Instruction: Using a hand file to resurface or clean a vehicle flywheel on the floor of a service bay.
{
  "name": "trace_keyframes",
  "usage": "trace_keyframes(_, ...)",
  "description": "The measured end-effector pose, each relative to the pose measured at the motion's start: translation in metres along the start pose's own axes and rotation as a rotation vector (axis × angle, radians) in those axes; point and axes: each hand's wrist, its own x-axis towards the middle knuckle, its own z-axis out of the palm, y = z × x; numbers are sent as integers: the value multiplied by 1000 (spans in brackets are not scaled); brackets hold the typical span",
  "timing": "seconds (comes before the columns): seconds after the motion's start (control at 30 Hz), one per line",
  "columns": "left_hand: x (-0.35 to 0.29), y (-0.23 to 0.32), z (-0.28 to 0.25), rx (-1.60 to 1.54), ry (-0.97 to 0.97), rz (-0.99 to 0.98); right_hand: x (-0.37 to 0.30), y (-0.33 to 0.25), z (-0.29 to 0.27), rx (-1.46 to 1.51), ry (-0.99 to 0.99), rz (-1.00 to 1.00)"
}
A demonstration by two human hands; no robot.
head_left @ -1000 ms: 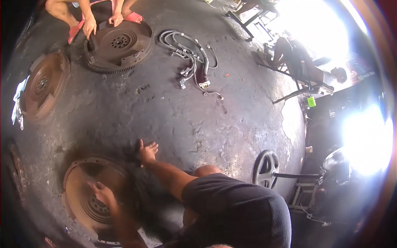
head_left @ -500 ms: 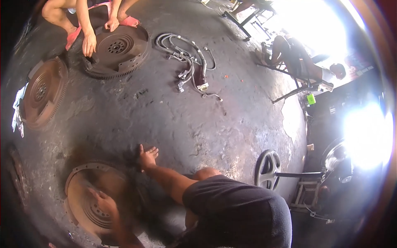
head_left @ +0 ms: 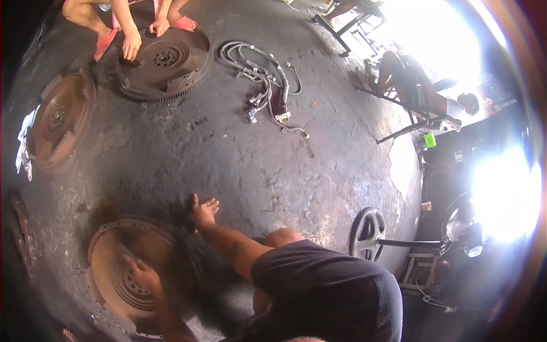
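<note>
A round, rust-brown toothed flywheel [head_left: 105, 279] lies at the lower left, with bolt holes around its middle. My left hand [head_left: 143, 277] reaches over its face near the hub. The fingertips there are smeared, so whether they hold anything is unclear. My right hand [head_left: 205, 212] is beyond the flywheel's far right side, fingers spread and nothing visible in them. Shadow and blur hide what its palm touches.
Another person's hands [head_left: 132, 45] work on a second flywheel [head_left: 191, 65] at the far left. A third flywheel [head_left: 60, 117] lies nearer. A wiring harness [head_left: 279, 85] is on the floor [head_left: 228, 154]. A black steering wheel [head_left: 367, 233] stands right of my knee, before a fan [head_left: 458, 216].
The view has shifted slightly, moving the far flywheels and harness a little in the picture. My left hand stays over the flywheel, its fingertips still blurred. My right hand keeps its spread pose.
</note>
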Motion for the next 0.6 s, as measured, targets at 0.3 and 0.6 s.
trace_keyframes(0.3, -29, 22, -6, 116, 15, -37, 9, 8, 7, -35, -3, 40)
trace_keyframes(0.6, -19, 8, -16, -16, -135, -566, 10, 9, -2, -31, 8, -1)
